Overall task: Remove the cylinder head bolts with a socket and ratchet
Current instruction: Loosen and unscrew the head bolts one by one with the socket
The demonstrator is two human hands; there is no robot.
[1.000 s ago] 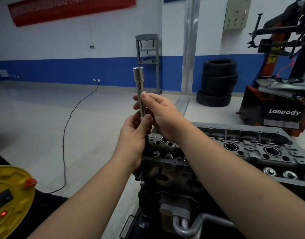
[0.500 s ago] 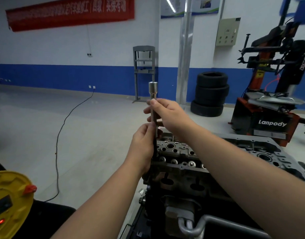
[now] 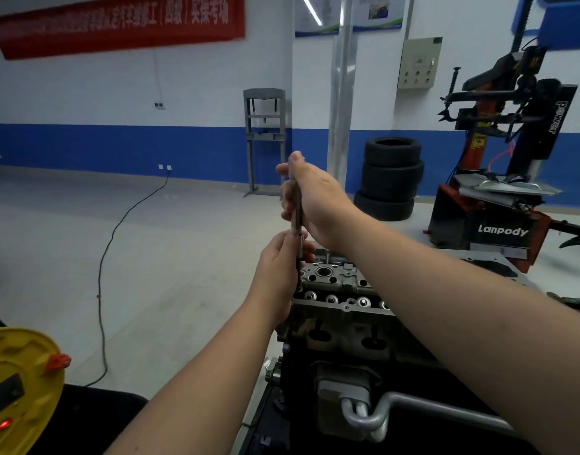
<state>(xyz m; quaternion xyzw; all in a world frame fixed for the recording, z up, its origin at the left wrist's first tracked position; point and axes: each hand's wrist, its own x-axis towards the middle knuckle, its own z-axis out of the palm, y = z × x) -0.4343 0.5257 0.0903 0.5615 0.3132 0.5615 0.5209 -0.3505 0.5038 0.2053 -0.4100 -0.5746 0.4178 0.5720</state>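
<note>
Long metal socket bar (image 3: 296, 208) standing upright right over the near-left corner of the cylinder head (image 3: 334, 284), lower end dropping down behind the left hand so can't tell if it's actually seated on a bolt. Gripped up top by the right hand (image 3: 310, 198), fingers wrapped round the upper part so the top end is completely covered. Pinched lower down by the left hand (image 3: 277, 274), thumb and fingertips closed on the thin dark section just above the head. Both forearms reaching in from the bottom of the shot, right one crossing over the engine.

Cylinder head sitting on top of the engine block (image 3: 347, 349), round holes and shiny valve bits showing along the near edge. Silver pipe (image 3: 397, 408) looping across the front of the block lower down.

Further out: yellow cable reel (image 3: 19, 385) in the bottom-left corner with a red knob and a little red light. Black cable (image 3: 101, 264) snaking across the grey floor to a wall outlet. Grey shop press frame (image 3: 265, 139) against the blue-and-white wall, stack of three tyres (image 3: 390, 178) just right of a silver column. Red and black tyre changer (image 3: 498, 178) marked "Lanpody" on the right. Red banner (image 3: 118, 24) with blurry white lettering up on the wall, beige switch box (image 3: 419, 62) higher on the right.
</note>
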